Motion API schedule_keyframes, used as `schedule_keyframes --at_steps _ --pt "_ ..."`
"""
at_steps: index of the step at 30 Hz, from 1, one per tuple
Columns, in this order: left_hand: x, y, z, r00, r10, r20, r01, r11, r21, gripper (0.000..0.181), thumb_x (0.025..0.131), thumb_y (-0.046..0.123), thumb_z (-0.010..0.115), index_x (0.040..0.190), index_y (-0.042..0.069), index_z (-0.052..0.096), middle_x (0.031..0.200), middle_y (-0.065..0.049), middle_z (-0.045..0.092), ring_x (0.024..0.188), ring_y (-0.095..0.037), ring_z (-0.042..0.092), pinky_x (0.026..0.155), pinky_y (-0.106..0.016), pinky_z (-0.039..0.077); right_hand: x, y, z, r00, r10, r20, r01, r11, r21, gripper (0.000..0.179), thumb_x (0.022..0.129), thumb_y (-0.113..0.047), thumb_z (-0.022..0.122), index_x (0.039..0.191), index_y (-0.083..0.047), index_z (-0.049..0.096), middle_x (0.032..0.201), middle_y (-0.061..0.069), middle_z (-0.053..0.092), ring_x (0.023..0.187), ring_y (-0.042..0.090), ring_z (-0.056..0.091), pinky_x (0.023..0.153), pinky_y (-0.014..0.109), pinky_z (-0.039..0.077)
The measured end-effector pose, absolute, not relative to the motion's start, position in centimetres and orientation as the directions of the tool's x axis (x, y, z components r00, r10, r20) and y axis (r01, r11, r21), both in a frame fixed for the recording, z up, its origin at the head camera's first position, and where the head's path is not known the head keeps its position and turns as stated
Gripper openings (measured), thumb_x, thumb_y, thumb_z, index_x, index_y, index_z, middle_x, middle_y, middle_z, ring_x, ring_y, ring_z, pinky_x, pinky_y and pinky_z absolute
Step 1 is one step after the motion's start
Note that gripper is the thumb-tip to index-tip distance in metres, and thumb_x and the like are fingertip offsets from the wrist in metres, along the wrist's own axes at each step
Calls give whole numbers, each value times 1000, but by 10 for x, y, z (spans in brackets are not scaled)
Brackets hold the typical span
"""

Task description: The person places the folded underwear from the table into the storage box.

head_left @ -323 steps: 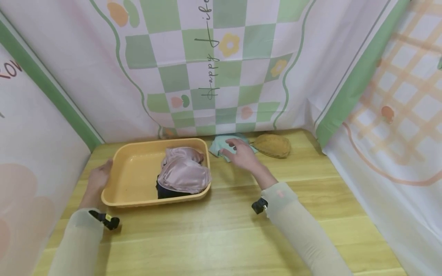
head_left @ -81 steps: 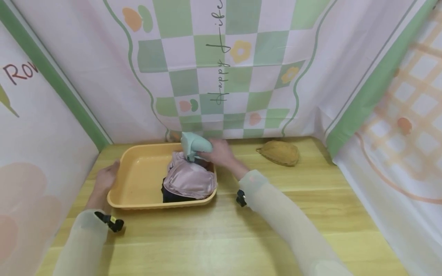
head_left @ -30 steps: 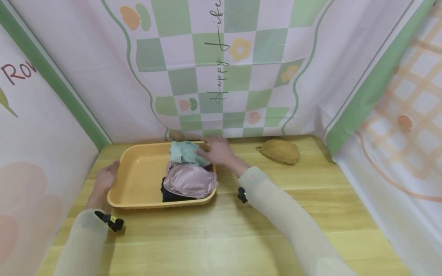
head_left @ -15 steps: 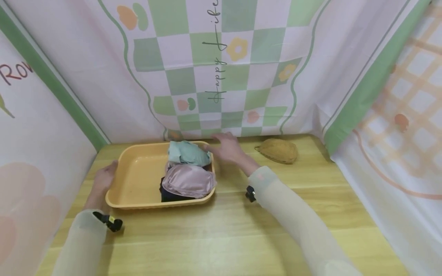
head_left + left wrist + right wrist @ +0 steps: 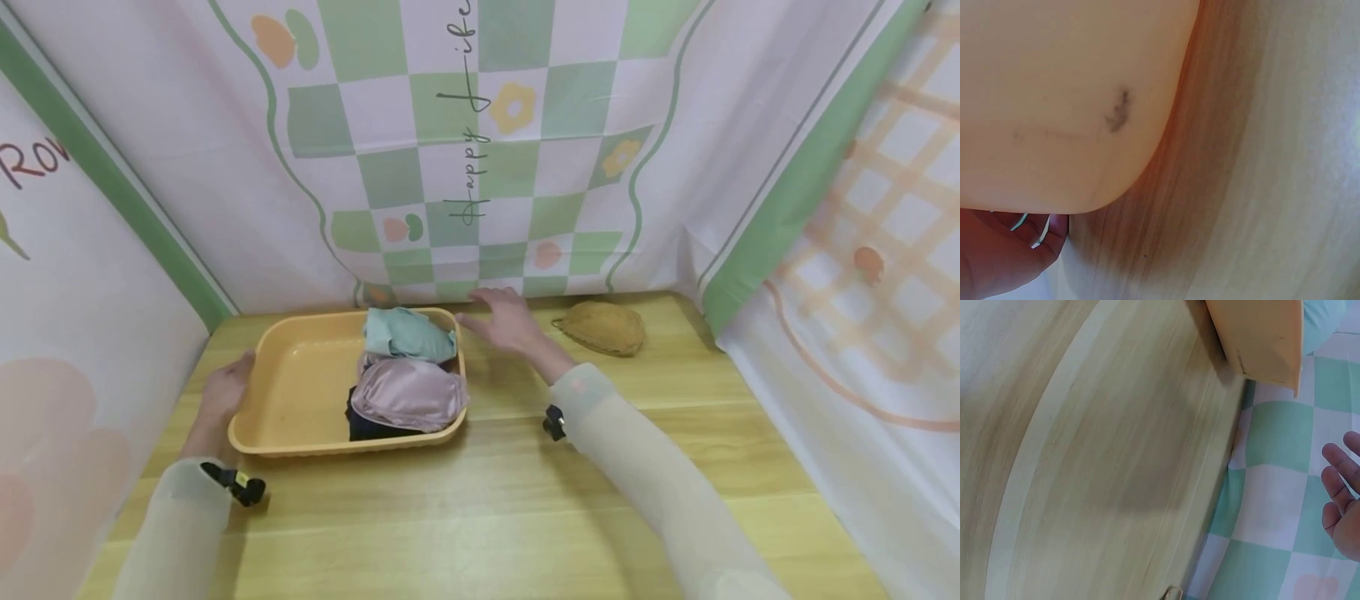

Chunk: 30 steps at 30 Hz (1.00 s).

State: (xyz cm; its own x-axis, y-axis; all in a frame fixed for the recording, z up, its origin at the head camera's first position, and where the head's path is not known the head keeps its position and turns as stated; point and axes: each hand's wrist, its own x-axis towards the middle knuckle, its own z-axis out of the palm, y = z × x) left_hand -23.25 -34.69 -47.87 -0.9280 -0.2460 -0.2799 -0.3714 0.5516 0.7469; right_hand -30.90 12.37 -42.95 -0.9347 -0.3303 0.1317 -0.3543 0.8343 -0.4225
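Observation:
My left hand (image 5: 225,387) holds the left side of a yellow plastic tray (image 5: 288,447); in the left wrist view its bent fingers lie against the tray's outer wall. Stacked in the tray's right half are a folded pink satin bra (image 5: 408,396), a mint-green one (image 5: 412,335) behind it and a black garment (image 5: 371,429) mostly hidden underneath. Just off the tray's back right corner, my right hand (image 5: 506,321) is apart from it with spread, relaxed fingers and nothing in them. Right of that hand lies a folded mustard bra (image 5: 603,327) with a small strap loop.
Everything stands on a wood-grain table (image 5: 465,517). A printed checkered cloth (image 5: 450,167) hangs along the table's back edge. Cloth panels also close off the left and right sides. Wrist cameras (image 5: 247,487) sit at both sleeves.
The mint-green bra went from the table into the tray, carried by my right hand. That hand has since let go and drawn back to the right. The left hand stays at the tray.

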Motion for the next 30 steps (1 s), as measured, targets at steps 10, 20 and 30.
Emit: schedule_keyframes --at_steps 10,20,30 --pt "-232 -347 -477 -929 -233 -286 -369 553 747 91 98 71 17 154 0 29 153 -33 36 138 -50 40 118 -58 31 -308 137 -431 -941 -306 147 -339 843 -418 68 96 -63 49 146 -17 50 149 8 53 142 34 42 124 52 23" --pt "-232 -347 -478 -929 -235 -287 -371 567 736 90 99 69 15 154 -1 28 155 -33 33 141 -51 36 119 -59 29 -305 152 -430 -950 -281 134 -311 846 -434 69 96 -63 49 147 -16 49 151 9 52 145 37 37 124 55 19" --pt "-233 -349 -480 -925 -225 -307 -380 560 736 94 98 72 14 155 -1 24 155 -33 32 140 -50 37 117 -60 32 -303 170 -432 -958 -259 121 -285 839 -463 72 95 -67 48 148 -18 48 153 8 48 145 36 37 122 57 23"
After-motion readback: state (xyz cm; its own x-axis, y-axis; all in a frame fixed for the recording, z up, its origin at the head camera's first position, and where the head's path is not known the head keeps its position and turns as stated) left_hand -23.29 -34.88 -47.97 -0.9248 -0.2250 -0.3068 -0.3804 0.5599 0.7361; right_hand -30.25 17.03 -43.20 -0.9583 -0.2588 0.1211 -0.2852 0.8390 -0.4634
